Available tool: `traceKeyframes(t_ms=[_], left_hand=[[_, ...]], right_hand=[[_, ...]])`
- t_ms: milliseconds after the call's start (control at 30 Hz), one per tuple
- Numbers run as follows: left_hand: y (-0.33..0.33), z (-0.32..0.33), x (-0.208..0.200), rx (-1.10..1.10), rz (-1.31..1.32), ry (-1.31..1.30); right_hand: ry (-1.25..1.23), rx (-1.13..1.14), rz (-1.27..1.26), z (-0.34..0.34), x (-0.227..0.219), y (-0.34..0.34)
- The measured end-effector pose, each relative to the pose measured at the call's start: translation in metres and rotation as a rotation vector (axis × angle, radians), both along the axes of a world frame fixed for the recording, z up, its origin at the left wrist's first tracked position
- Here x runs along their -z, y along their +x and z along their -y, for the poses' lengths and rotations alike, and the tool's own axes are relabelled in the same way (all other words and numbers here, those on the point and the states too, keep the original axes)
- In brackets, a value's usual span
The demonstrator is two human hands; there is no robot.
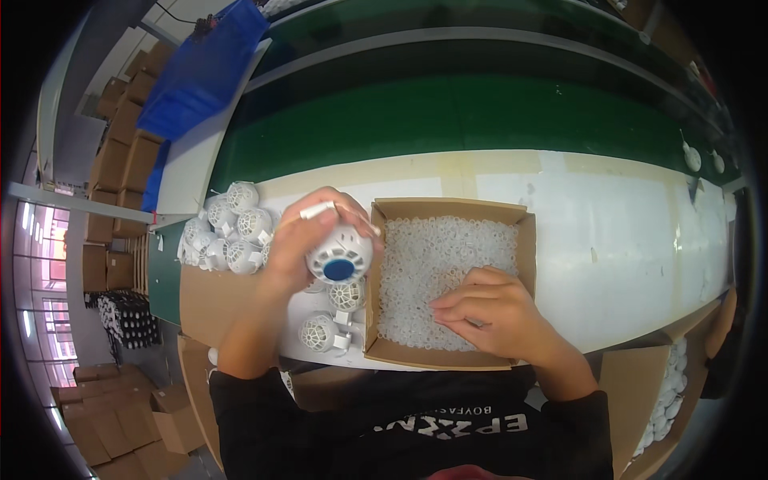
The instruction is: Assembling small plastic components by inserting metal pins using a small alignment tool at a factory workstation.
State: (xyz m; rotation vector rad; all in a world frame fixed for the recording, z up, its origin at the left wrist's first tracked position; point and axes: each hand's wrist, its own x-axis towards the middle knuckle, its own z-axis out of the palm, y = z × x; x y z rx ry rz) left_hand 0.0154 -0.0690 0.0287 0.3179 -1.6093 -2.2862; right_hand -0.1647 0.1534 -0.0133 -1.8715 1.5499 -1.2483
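Observation:
My left hand is wrapped round a white ball-shaped plastic housing, held up left of the carton. A round blue disc sits in its slotted face, and a small white piece lies across its top by my fingers. The open cardboard carton is full of small clear plastic rings. Over the rings, my right hand is closed with its fingertips pinched together; what they hold, if anything, is too small to tell. White caged housings lie below my left hand.
A pile of similar white housings stands at the left. Beyond the white tabletop runs a green belt. A blue bin is at the far left. Another carton of white parts stands at the lower right, near a person's arm.

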Motion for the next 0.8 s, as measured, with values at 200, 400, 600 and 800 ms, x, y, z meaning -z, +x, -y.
traceKeyframes(t_ms=[200,400,600,800], left_hand=[[-0.011,-0.023,0.024,-0.006,-0.064,-0.125],[-0.017,-0.034,0.027,0.023,0.008,-0.352],[-0.016,-0.044,0.019,0.071,0.020,-0.432],[-0.017,-0.050,0.021,0.044,-0.018,-0.356]], right_hand=[[0.062,0.126,0.189,0.009,-0.004,-0.001],[0.073,0.267,0.314,0.011,-0.018,-0.011],[0.016,0.194,0.261,0.024,-0.040,-0.017],[-0.086,0.198,0.344,0.029,-0.014,-0.016]])
